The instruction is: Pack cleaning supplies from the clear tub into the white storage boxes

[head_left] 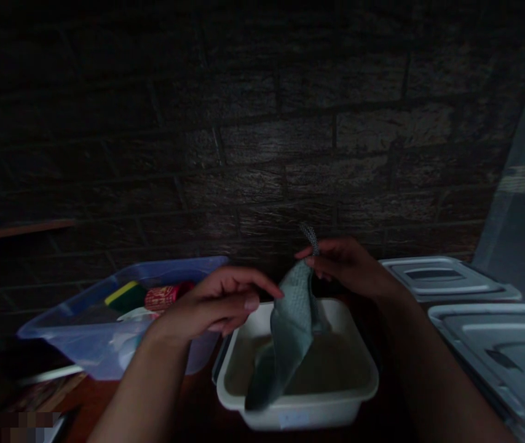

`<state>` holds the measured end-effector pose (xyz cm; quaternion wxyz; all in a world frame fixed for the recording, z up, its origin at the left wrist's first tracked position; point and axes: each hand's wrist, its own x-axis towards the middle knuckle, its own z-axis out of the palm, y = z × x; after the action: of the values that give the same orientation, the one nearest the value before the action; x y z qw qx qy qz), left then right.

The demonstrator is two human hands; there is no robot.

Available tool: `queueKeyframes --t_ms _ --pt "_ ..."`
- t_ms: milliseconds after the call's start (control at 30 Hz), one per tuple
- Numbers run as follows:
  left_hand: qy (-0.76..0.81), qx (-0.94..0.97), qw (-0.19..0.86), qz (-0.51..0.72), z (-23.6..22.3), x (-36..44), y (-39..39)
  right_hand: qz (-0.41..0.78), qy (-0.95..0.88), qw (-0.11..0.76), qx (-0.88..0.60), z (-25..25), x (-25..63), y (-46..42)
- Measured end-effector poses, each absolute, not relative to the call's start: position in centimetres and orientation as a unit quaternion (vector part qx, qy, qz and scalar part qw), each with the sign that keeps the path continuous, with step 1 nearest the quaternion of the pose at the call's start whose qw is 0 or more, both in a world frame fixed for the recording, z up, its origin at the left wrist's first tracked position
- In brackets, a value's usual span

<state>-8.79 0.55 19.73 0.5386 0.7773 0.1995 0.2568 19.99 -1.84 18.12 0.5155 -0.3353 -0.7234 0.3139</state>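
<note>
One cloth (296, 307) hangs lower centre over one white tub (297, 403), pinched in the right hand's (343, 264) grip; the left hand's (225, 301) grip is apart. Two lids (511, 354) lie lower right.

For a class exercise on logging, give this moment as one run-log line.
right hand: grips cloth by top | left hand: at cloth's edge, open | cloth: hangs over tub | sponge: in bin
</note>
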Motion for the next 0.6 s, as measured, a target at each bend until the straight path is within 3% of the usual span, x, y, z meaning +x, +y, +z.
queueKeyframes --t_ms 167,433,600 --pt "0.219 0.773 0.434 0.408 19.0 -6.3 2.3 0.403 -0.741 0.477 -0.248 18.5 18.9 -2.6" --pt "0.13 0.803 0.502 0.293 16.9 -3.8 1.5 0.456 -0.72 0.484 -0.199 17.8 17.3 -2.4" --pt "0.182 0.796 0.466 0.339 16.5 -3.4 2.5 0.403 -0.673 0.557 -0.272 17.9 16.5 -1.9"
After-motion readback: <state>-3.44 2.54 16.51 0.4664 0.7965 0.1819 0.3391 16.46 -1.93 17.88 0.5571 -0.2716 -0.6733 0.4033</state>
